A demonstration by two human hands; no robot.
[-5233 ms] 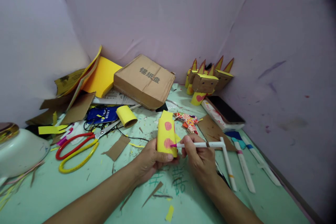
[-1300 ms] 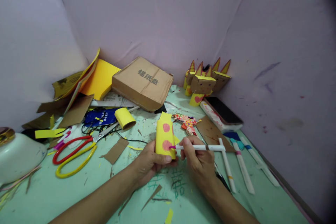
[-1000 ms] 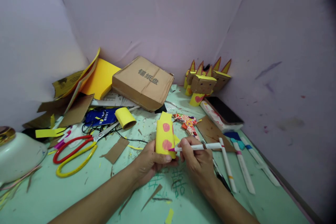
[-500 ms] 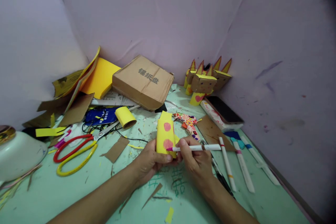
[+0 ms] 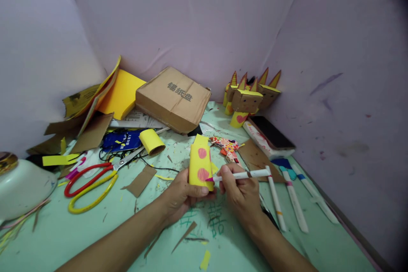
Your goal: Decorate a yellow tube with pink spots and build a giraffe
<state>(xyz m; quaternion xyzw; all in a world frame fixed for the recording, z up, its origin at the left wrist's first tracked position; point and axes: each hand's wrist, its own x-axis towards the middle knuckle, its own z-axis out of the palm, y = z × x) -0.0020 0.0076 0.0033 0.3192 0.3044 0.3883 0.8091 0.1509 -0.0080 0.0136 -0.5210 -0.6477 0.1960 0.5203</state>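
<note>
Nearest, the two forearms come in from the near edge over the pale green table, across green characters scrawled on its surface. The left hand is curled shut around the bottom of a yellow paper tube, thumb across the front, holding it upright just above the table; the tube carries two pink dots, one above the other. The right hand is closed in a writing grip on a white marker, which lies nearly level with its pink tip touching the tube's right edge beside the lower dot.

Just right of the right hand, three more white markers lie side by side on the table. To the left, red and yellow scissors rest near a white bowl at the left edge. Farther off are a short yellow roll, a patterned paper figure and a flat brown cardboard piece. At the far side sit a cardboard box, yellow sheets and cardboard animal figures in the corner, with a phone lying near them.

Compared with half a second ago, the marker has risen slightly at its back end and the tip has stayed at the lower dot; the left hand's grip on the tube is unchanged.
</note>
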